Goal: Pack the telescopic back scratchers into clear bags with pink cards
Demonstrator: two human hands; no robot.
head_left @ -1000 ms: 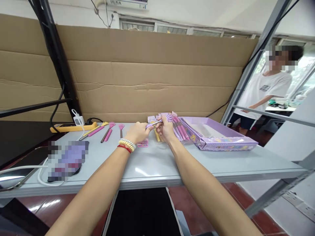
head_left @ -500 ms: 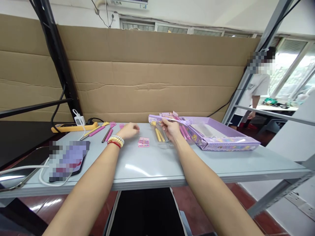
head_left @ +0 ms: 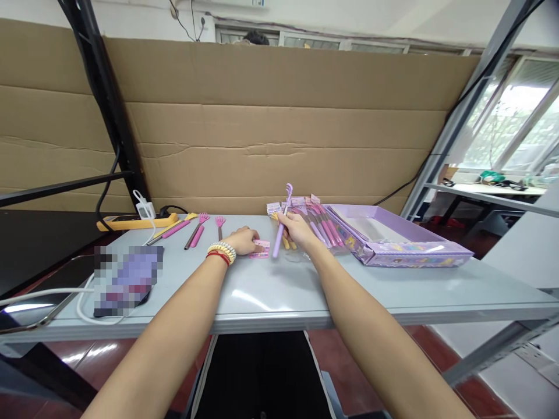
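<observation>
My right hand pinches a purple fork-shaped pen, held nearly upright. Down on the table, my left hand touches a small pink printed card with its fingertips. Behind the right hand lie yellow pens in clear wrapping, partly hidden. Packaged pink and purple pens rest beside the purple box. Left of my left hand are a pink fork-shaped pen, a dark-handled one, and pink and yellow ones.
A phone with a white cable lies at the left of the grey table. Behind it is a yellow power strip with a white charger. Cardboard stands at the back, between a black post and a grey post.
The purple pen has turned from level to nearly upright in my right hand. My left hand has moved right onto the pink card. The person at the right is out of view.
</observation>
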